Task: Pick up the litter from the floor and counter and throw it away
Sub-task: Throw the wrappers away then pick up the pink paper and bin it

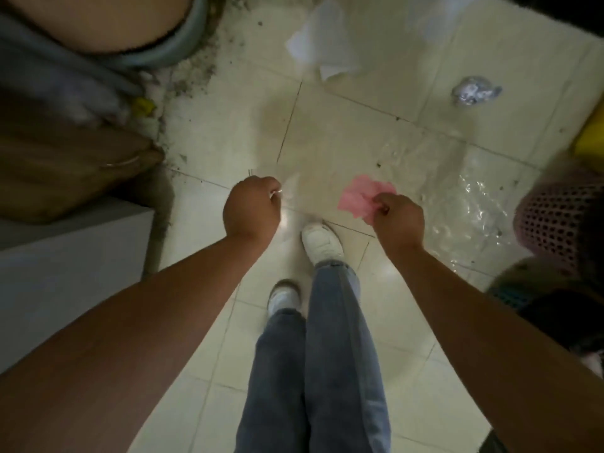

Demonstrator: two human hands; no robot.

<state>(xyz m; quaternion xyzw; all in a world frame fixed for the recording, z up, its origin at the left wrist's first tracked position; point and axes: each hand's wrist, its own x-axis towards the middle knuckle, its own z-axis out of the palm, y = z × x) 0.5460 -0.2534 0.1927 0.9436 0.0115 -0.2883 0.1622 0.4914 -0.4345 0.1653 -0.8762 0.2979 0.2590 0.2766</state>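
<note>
My right hand (397,220) is closed on a crumpled pink paper (358,199), held above the tiled floor. My left hand (251,209) is a fist pinching the edge of a thin clear plastic bag (470,210). The bag spreads away to the right and wrinkles shinily over the tiles. White crumpled paper (327,44) lies on the floor at the top. A balled-up silvery wrapper (474,91) lies on the floor to its right. A small yellow scrap (143,106) sits in the dirt by the left wall.
My feet in white shoes (322,241) stand between my arms. A grey cabinet (65,256) and a brown sack (65,171) fill the left side. A pink mesh basket (562,220), a yellow object (591,135) and a dark bin (539,299) crowd the right. Dirt lines the top-left corner.
</note>
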